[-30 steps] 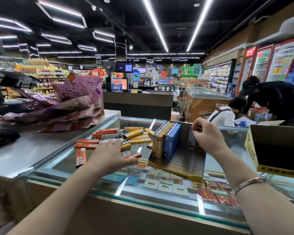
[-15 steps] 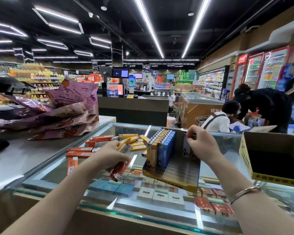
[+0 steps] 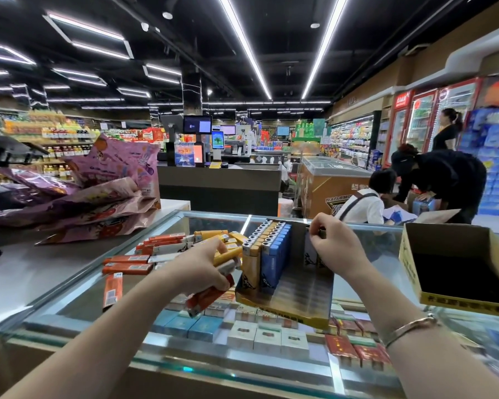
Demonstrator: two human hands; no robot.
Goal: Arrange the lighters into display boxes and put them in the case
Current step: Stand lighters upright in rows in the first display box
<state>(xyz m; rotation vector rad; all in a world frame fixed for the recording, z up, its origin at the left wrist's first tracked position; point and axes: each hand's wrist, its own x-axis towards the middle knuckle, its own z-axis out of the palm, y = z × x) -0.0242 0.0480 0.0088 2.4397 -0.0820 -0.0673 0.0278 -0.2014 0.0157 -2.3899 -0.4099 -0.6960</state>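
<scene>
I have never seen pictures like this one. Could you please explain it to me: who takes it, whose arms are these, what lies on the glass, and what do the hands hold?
There is no machine here. The picture comes from a wide-angle camera worn on a person's head, looking forward and down, so both arms are that person's own. They stand at a glass counter in a shop. The left hand grips a few lighters, red and yellow ones. The right hand holds the far wall of a display box, which is partly filled with upright yellow and blue lighters. Loose lighters lie on the glass to the left. An empty box stands at the right.
</scene>
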